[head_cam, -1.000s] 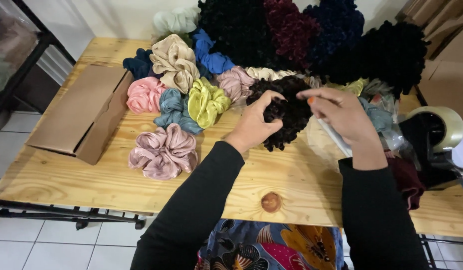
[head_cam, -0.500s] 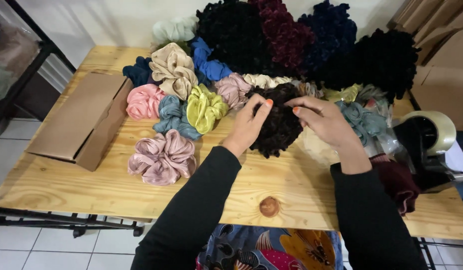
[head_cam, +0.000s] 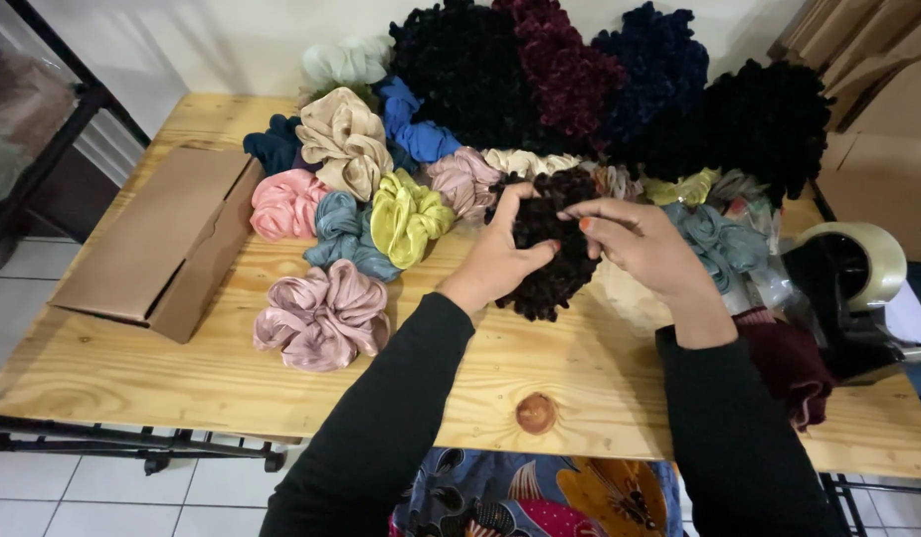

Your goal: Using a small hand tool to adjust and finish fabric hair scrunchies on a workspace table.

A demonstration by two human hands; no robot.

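Both hands grip the dark brown scrunchie (head_cam: 552, 249) above the counter (head_cam: 132, 378): left hand (head_cam: 502, 261) on its left edge, right hand (head_cam: 644, 244) on its right. The yellow scrunchie (head_cam: 406, 214) lies left of it, the tape dispenser (head_cam: 848, 298) right.

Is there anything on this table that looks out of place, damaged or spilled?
Nothing stands out. The scrunchies lie in a loose heap, and both hands hold a dark brown scrunchie. The cardboard box and tape dispenser look intact.
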